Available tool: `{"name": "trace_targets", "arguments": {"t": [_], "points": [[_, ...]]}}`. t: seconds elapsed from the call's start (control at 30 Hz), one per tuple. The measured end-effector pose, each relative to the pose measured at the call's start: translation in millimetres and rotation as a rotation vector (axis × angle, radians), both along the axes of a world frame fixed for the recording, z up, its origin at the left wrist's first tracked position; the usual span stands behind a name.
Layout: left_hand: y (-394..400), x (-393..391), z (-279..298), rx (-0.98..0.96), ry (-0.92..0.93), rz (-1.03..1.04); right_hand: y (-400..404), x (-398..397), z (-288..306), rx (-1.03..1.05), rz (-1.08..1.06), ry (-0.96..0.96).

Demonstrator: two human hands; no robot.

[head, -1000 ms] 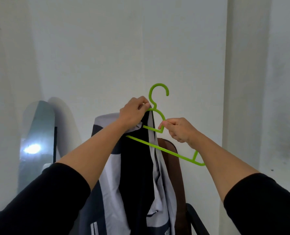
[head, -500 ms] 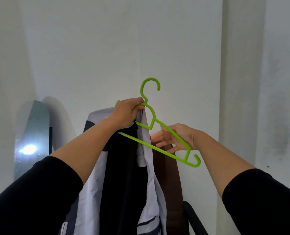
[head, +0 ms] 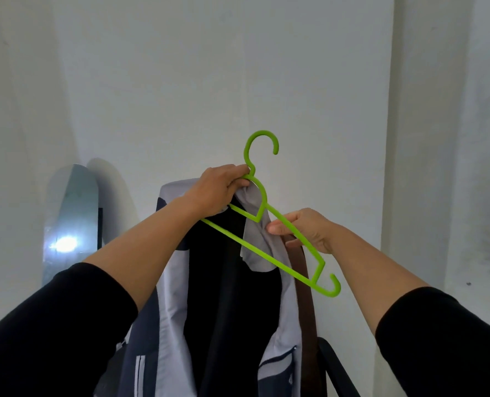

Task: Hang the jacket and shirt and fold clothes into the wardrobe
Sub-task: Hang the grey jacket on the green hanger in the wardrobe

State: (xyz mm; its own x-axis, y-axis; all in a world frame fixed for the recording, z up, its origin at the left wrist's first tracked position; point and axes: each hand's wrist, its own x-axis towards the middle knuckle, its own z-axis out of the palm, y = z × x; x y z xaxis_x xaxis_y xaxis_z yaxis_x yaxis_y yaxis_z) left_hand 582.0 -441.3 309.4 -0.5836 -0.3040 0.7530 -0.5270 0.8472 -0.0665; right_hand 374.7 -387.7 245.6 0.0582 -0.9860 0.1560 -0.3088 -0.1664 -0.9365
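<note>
A lime green plastic hanger (head: pixel 278 265) is held up in front of the white wall, hook upward and tilted down to the right. My left hand (head: pixel 218 193) grips its neck together with the collar of a grey, navy and black jacket (head: pixel 223 305), which hangs down open below. The hanger's left arm is inside the jacket; its right arm sticks out bare. My right hand (head: pixel 306 230) pinches the grey collar fabric against the hanger's right arm.
A brown chair back (head: pixel 306 310) with a black armrest (head: pixel 338 371) stands right behind the jacket. A mirror (head: pixel 69 224) leans on the wall at the left. A white wall corner (head: pixel 392 167) rises at the right.
My right hand went from gripping the hanger's inner loop to open behind it, and now pinches the collar near the right arm. The hanger has tilted more steeply down to the right.
</note>
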Motion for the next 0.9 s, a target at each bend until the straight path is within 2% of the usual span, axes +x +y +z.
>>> {"name": "trace_targets", "arguments": {"t": [0.17,0.37,0.47,0.63,0.8,0.9], "points": [[3.1,0.9,0.7,-0.051,-0.039,0.048,-0.9,4.9,1.6,-0.077,0.03,0.011],[8.1,-3.6,3.1,-0.102,-0.058,0.139,8.2,10.0,-5.4,0.162,0.35,-0.146],[7.6,1.6,4.5,-0.121,-0.066,0.142,15.6,12.1,-13.1,0.239,0.427,-0.081],[-0.7,12.0,0.3,-0.177,-0.147,0.206,17.4,0.7,-16.1,0.271,0.268,0.133],[-13.0,27.9,-11.6,-0.299,-0.251,0.217,12.1,-10.2,12.6,-0.037,-0.052,0.25],[-21.8,32.9,-13.2,-0.35,-0.211,0.278,18.7,-10.7,35.6,-0.123,-0.037,0.254]]}}
